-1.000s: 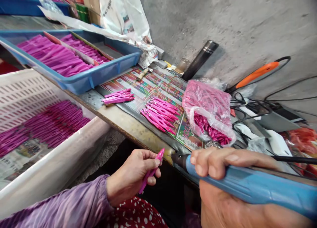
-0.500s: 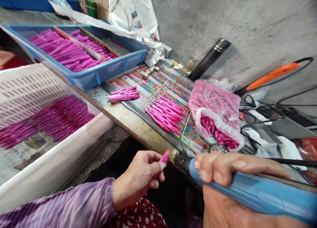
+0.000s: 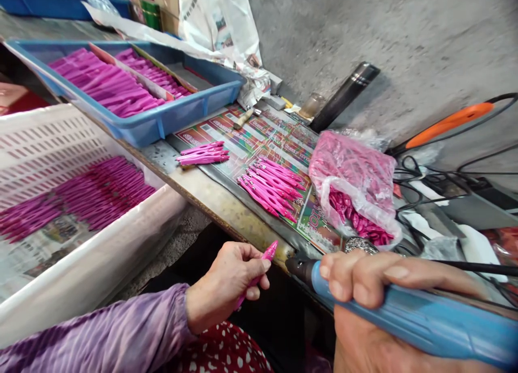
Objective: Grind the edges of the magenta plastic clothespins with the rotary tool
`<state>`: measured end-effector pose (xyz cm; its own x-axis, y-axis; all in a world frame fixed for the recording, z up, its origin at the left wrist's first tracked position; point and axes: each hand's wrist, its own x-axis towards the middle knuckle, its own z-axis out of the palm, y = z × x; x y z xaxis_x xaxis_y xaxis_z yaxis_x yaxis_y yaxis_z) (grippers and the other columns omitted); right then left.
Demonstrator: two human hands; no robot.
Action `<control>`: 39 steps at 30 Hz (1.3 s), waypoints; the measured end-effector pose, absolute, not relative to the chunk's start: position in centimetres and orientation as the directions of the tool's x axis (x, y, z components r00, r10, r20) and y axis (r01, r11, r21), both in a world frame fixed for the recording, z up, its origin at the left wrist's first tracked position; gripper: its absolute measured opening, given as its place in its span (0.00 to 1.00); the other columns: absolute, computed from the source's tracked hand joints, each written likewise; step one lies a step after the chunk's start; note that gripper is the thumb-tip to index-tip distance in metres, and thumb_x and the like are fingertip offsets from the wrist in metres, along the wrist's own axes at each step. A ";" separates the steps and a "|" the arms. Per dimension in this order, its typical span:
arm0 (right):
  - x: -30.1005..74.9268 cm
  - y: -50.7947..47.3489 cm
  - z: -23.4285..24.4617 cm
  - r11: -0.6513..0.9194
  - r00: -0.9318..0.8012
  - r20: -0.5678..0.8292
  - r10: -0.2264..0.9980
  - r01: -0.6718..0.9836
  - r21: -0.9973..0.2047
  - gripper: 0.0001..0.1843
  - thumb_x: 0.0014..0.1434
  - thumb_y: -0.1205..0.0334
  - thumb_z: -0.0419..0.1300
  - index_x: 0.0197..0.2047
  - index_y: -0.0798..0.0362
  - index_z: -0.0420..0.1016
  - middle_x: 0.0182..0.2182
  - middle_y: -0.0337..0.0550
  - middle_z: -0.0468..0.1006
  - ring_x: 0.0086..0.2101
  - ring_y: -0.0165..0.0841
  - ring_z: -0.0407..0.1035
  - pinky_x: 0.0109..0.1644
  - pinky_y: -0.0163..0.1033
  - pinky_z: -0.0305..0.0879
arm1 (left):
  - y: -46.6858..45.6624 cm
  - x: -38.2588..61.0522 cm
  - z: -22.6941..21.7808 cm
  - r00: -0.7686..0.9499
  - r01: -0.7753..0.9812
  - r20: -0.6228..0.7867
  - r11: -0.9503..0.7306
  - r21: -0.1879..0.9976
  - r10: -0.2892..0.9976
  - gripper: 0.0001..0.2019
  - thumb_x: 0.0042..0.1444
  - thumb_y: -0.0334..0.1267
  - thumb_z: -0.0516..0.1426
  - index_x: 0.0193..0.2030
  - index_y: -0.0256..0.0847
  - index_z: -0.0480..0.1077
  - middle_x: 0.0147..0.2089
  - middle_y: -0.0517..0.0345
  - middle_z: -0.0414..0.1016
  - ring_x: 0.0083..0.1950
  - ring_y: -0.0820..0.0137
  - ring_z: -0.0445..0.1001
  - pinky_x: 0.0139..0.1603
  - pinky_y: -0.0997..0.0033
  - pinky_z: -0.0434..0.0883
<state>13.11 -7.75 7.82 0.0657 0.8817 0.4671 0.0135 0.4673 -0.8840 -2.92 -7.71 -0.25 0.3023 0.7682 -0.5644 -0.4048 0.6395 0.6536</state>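
Observation:
My left hand (image 3: 229, 284) is closed round a slim pink plastic piece (image 3: 267, 252), whose tip points up and to the right. My right hand (image 3: 376, 308) grips a blue-handled electric tool (image 3: 404, 313) with a dark tip (image 3: 297, 266) aimed left at the pink piece; a small gap separates them. Both hands hover just below the front edge of the workbench (image 3: 218, 203). On the bench lie two small piles of pink pieces (image 3: 269, 187), (image 3: 203, 153), and a clear bag of small pink parts (image 3: 354, 187).
A blue tray (image 3: 178, 111) of purple-pink pieces sits at the back left. A white slotted crate (image 3: 52, 146) with more of them stands at the left. Cables, an orange-handled tool (image 3: 449, 119) and a dark cylinder (image 3: 343, 95) lie by the grey wall.
The view has shifted slightly. My left hand and the pink piece have edged a little to the right, towards the tool tip. Both grips are unchanged.

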 end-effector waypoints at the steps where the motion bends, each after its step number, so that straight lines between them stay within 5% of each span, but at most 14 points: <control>1: 13.1 -7.7 7.8 0.466 0.058 0.466 0.883 0.007 -0.885 0.16 0.65 0.42 0.65 0.38 0.46 0.76 0.25 0.37 0.72 0.27 0.37 0.71 0.35 0.48 0.72 | -7.7 -2.9 -0.2 0.295 -0.397 -0.575 0.645 0.653 0.763 0.19 0.45 0.48 0.71 0.28 0.39 0.67 0.22 0.62 0.73 0.15 0.82 0.58 0.16 0.79 0.45; 10: 13.1 -7.4 7.3 0.444 0.027 0.443 0.896 -0.031 -0.896 0.18 0.65 0.39 0.64 0.41 0.46 0.76 0.26 0.38 0.72 0.29 0.39 0.72 0.37 0.50 0.73 | -7.6 -2.7 0.8 0.275 -0.399 -0.612 0.667 0.629 0.741 0.14 0.52 0.40 0.68 0.29 0.38 0.68 0.21 0.63 0.71 0.15 0.83 0.57 0.16 0.81 0.47; 20: 13.4 -7.3 7.1 0.427 0.039 0.425 0.904 -0.029 -0.904 0.18 0.64 0.39 0.65 0.40 0.46 0.77 0.26 0.38 0.72 0.28 0.38 0.72 0.35 0.48 0.71 | -7.6 -2.7 0.5 0.286 -0.429 -0.599 0.659 0.618 0.748 0.16 0.49 0.43 0.70 0.28 0.38 0.68 0.20 0.63 0.71 0.15 0.83 0.57 0.17 0.80 0.47; 31: 11.5 -5.3 8.6 0.401 -0.216 0.421 0.881 -0.132 -0.907 0.12 0.67 0.48 0.66 0.39 0.46 0.81 0.23 0.37 0.76 0.23 0.34 0.70 0.32 0.45 0.72 | -7.7 -2.3 0.7 0.249 -0.448 -0.621 0.657 0.606 0.743 0.10 0.54 0.35 0.64 0.27 0.37 0.68 0.19 0.62 0.70 0.16 0.83 0.56 0.19 0.80 0.50; 36: 11.9 -5.1 7.9 0.468 -0.073 0.475 0.877 -0.099 -0.878 0.26 0.61 0.32 0.65 0.36 0.49 0.78 0.22 0.36 0.73 0.22 0.34 0.68 0.31 0.46 0.70 | -7.7 -2.2 1.1 0.250 -0.448 -0.643 0.675 0.587 0.724 0.09 0.58 0.32 0.62 0.28 0.37 0.68 0.19 0.63 0.69 0.15 0.83 0.56 0.18 0.80 0.49; 39: 11.8 -5.6 7.9 0.451 -0.089 0.459 0.884 -0.098 -0.887 0.23 0.62 0.35 0.66 0.37 0.49 0.78 0.23 0.36 0.73 0.24 0.35 0.69 0.34 0.47 0.71 | -7.5 -2.3 1.2 0.245 -0.437 -0.649 0.680 0.589 0.720 0.11 0.59 0.31 0.61 0.27 0.38 0.67 0.19 0.63 0.69 0.15 0.83 0.55 0.18 0.80 0.48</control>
